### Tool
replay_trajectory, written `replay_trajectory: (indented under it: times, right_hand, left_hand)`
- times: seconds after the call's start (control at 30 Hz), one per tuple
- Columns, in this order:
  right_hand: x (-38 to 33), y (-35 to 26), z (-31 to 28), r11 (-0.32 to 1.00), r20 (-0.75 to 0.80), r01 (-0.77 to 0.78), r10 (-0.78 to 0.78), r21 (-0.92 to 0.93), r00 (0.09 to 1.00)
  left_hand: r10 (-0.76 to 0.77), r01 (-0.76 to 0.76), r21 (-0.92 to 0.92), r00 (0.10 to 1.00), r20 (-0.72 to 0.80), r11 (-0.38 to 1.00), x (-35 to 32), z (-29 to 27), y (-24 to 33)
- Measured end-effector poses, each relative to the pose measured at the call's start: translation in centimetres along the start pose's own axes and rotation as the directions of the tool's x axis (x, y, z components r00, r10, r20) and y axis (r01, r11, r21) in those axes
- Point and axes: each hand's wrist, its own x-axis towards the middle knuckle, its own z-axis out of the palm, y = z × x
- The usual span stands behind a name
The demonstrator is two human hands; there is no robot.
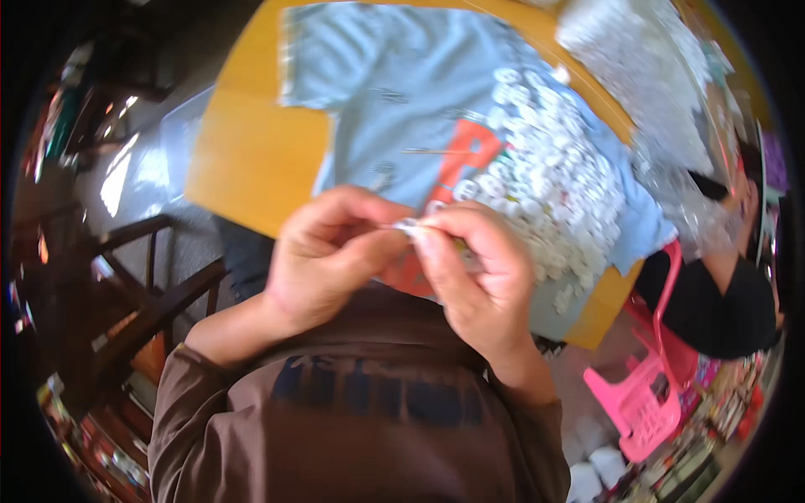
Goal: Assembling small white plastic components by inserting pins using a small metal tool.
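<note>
My left hand (331, 264) and my right hand (482, 272) meet at the fingertips, close to my chest. Between them they pinch a small white piece (408, 225), mostly covered by the fingers and too blurred to name its kind. Both hands are closed, thumb against forefinger. Just beyond lies a light blue T-shirt (360, 138) with an orange print, spread over the table. Heaped on the shirt, beyond my right hand, is a pile of small round white pieces (553, 168). A thin stick-like thing (436, 152) rests on the shirt past my fingertips.
The yellow table (251, 163) shows around the shirt. Clear plastic bags (641, 67) with whitish contents lie at the far right. A pink plastic chair (641, 394) stands at the right, beside a person in black (713, 306). Dark wooden furniture (151, 285) is at the left.
</note>
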Motion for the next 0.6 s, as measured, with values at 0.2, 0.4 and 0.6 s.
replay_trajectory:
  times: [0.2, 0.4, 0.6]
  right_hand:
    - [0.0, -0.2, 0.1, 0.996, 0.004, 0.073, -0.074, 0.054, 0.997]
    - [-1.2, -0.7, -4.1, 0.999, -0.05, 0.052, -0.052, -0.009, 0.997]
    - [-5.1, -0.3, -10.9, 0.934, -0.326, -0.082, -0.039, -0.349, 0.945]
  left_hand:
    - [0.107, -0.109, -0.015, 0.991, -0.081, 0.994, 0.0, -0.1, -0.1]
    - [0.173, -0.172, 0.025, 0.983, -0.065, 0.985, 0.5, 0.2, -0.4]
    - [0.116, -0.116, 0.007, 0.987, -0.107, 0.993, 0.2, 0.5, -1.0]
